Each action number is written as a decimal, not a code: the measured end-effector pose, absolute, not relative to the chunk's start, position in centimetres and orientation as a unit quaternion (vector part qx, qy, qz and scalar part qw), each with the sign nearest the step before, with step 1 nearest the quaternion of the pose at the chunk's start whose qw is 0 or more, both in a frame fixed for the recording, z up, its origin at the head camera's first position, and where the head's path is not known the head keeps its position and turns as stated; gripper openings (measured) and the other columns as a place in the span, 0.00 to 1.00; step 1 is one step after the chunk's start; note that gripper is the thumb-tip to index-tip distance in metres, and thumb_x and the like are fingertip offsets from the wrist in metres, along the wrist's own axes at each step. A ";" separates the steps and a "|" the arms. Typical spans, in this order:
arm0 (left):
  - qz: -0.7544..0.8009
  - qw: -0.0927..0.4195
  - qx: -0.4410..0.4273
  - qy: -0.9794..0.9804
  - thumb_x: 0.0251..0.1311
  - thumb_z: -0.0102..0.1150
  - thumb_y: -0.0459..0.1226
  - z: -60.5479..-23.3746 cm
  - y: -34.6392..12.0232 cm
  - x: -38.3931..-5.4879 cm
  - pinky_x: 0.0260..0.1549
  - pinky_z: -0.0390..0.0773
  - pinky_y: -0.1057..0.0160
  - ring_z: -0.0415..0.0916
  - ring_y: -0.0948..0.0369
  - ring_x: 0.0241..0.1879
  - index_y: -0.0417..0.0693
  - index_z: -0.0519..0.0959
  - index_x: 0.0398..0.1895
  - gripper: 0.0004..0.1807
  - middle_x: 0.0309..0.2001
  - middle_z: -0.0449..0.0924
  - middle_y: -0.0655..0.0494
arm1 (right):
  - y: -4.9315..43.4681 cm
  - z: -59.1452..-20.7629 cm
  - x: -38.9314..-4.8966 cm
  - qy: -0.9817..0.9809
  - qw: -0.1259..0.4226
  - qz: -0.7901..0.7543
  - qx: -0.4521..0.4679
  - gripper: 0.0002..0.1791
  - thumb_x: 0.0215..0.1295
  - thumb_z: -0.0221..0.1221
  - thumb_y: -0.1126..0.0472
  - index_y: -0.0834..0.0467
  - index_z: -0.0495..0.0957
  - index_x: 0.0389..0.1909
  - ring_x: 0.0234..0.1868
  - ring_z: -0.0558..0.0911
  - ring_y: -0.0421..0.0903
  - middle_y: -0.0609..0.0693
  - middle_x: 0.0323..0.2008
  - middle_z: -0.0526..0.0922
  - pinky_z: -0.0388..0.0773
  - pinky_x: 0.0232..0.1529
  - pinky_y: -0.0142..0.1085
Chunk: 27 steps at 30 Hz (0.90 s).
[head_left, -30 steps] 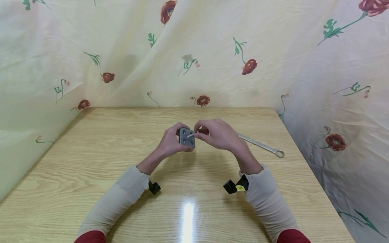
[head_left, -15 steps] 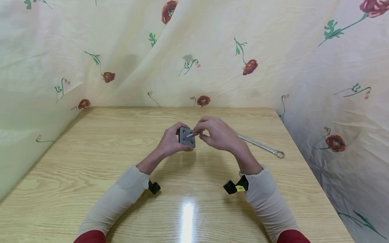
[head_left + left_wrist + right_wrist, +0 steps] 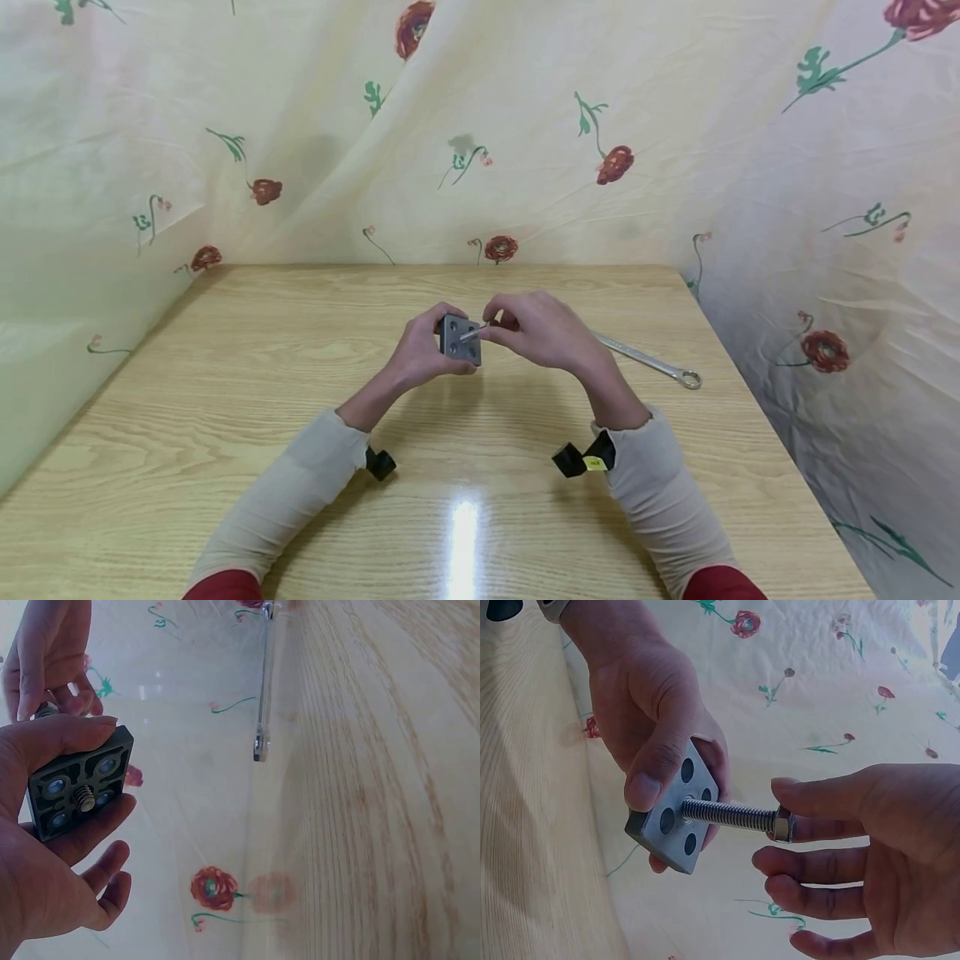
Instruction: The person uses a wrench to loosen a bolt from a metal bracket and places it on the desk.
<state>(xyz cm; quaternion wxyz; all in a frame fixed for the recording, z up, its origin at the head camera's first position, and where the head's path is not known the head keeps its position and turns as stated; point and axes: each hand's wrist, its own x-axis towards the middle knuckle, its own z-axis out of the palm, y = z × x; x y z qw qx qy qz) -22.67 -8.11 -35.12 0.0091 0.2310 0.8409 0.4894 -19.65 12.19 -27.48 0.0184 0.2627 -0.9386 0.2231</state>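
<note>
My left hand [image 3: 420,346] grips a small square grey plate [image 3: 660,841] by its edges, raised over the table. The plate has holes near its corners and one in the middle. A long hex bolt [image 3: 731,815] passes through the middle hole, and its threaded tip [image 3: 85,799] pokes out of the plate's ribbed back in the left wrist view. Much of the bolt's thread still shows on the head side. At the bolt's hex head [image 3: 783,825], the thumb and index finger of my right hand [image 3: 543,329] pinch it, while the other fingers spread loosely below.
A combination wrench [image 3: 648,360] lies on the wooden table [image 3: 300,350], to the right and partly hidden behind my right hand. Flower-patterned cloth [image 3: 525,192] hangs along the back and both sides of the table.
Half a second ago my right fingers were rolled upward and over around the bolt head; now they are back lower, much as one second ago. The left hand and plate have stayed in place.
</note>
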 end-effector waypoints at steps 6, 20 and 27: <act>0.492 0.010 0.229 0.840 0.36 0.78 0.34 -35.0 -8.1 -22.7 0.45 0.74 0.58 0.76 0.53 0.45 0.45 0.73 0.54 0.36 0.48 0.79 0.46 | 12.2 -27.4 -19.6 -0.933 0.043 0.216 0.285 0.10 0.63 0.62 0.58 0.55 0.82 0.44 0.32 0.81 0.42 0.48 0.34 0.86 0.76 0.35 0.37; 0.503 0.021 0.222 0.835 0.36 0.78 0.33 -35.1 -8.2 -22.7 0.43 0.74 0.61 0.75 0.53 0.45 0.47 0.73 0.54 0.36 0.48 0.79 0.47 | 11.8 -28.0 -19.6 -0.903 0.099 0.219 0.357 0.11 0.55 0.59 0.74 0.57 0.84 0.34 0.38 0.80 0.45 0.49 0.36 0.82 0.78 0.43 0.39; 0.501 0.015 0.228 0.835 0.35 0.78 0.34 -35.1 -8.2 -22.7 0.44 0.74 0.60 0.75 0.53 0.44 0.46 0.73 0.53 0.36 0.47 0.79 0.47 | 12.0 -27.7 -19.6 -0.914 0.070 0.216 0.336 0.15 0.57 0.65 0.66 0.56 0.81 0.47 0.44 0.80 0.47 0.50 0.45 0.82 0.78 0.47 0.42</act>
